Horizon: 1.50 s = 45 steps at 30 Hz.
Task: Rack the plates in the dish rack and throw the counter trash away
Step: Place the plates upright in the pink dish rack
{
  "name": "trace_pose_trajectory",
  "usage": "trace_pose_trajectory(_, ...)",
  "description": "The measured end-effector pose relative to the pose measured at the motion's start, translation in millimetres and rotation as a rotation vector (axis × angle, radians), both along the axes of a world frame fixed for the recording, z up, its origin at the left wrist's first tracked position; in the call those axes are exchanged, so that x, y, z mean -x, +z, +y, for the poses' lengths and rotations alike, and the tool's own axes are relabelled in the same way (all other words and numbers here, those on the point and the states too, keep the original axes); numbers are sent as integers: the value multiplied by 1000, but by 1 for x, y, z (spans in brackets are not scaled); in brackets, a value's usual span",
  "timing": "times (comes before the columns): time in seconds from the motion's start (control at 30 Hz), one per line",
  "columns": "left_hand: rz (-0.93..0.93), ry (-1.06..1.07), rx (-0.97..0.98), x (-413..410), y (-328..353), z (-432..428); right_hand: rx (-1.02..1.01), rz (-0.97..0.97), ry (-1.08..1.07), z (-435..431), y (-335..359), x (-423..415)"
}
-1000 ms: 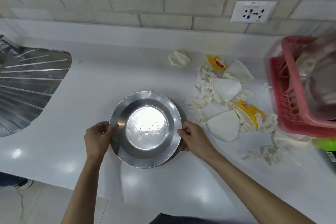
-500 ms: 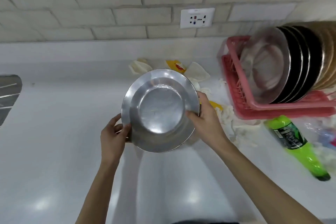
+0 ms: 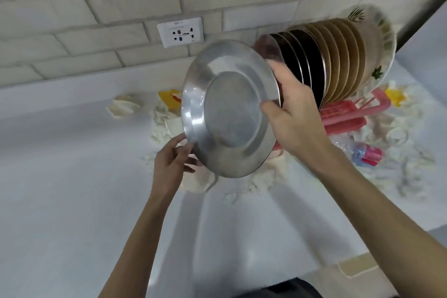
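Most plates (image 3: 338, 60) already stood in the red rack (image 3: 343, 113). Both hands, right hand (image 3: 294, 116) and left hand (image 3: 173, 159), gripped a steel plate (image 3: 229, 109) beside it; paper trash (image 3: 162, 126) still littered the worktop (image 3: 72, 176).

— That round silver steel plate (image 3: 229, 113)?
— Metal, brushed, dull sheen with a brighter rim.
— And the pink slatted plastic dish rack (image 3: 343, 116)?
— Smooth, slightly glossy plastic. The white table (image 3: 72, 189) is polished and reflective — the pale brick wall (image 3: 96, 7) looks matt and rough.
— The crumpled white paper scraps (image 3: 254, 184)?
— Soft, matt.
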<state>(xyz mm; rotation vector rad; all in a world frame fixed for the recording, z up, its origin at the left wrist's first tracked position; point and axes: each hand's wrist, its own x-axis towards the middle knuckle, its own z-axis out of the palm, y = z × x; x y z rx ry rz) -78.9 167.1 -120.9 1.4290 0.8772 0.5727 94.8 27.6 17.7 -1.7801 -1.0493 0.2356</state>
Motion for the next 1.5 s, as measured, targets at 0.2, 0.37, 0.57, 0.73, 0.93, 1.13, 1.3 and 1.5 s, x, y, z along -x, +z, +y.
trace_pose_trajectory(0.2,-52,-85,-79,-64,18,-8,-35,-188,-56,-8,39,-45)
trace_pose_trajectory(0.37,13,-131,-148,-104,5,-27,-23,-374,-89,-9,59,-70)
trace_pose_trajectory(0.57,133,-394,-449,-132,-18,-49,99,-608,-173,3,75,-88)
trace_pose_trajectory(0.73,165,-403,-500,-135,-28,-54,173,-763,-203,19,77,-94)
trace_pose_trajectory(0.93,206,-402,-520,-134,-25,-54,261,-921,-187,41,57,-98)
trace_pose_trajectory(1.13,216,-413,-534,-133,-20,-56,319,-1024,-167,57,26,-97)
trace_pose_trajectory(1.3,219,-400,-551,-133,-21,-57,420,-1042,-132,63,6,-96)
trace_pose_trajectory(1.5,205,-401,-557,-133,-25,-55,411,-1159,-174,72,-23,-97)
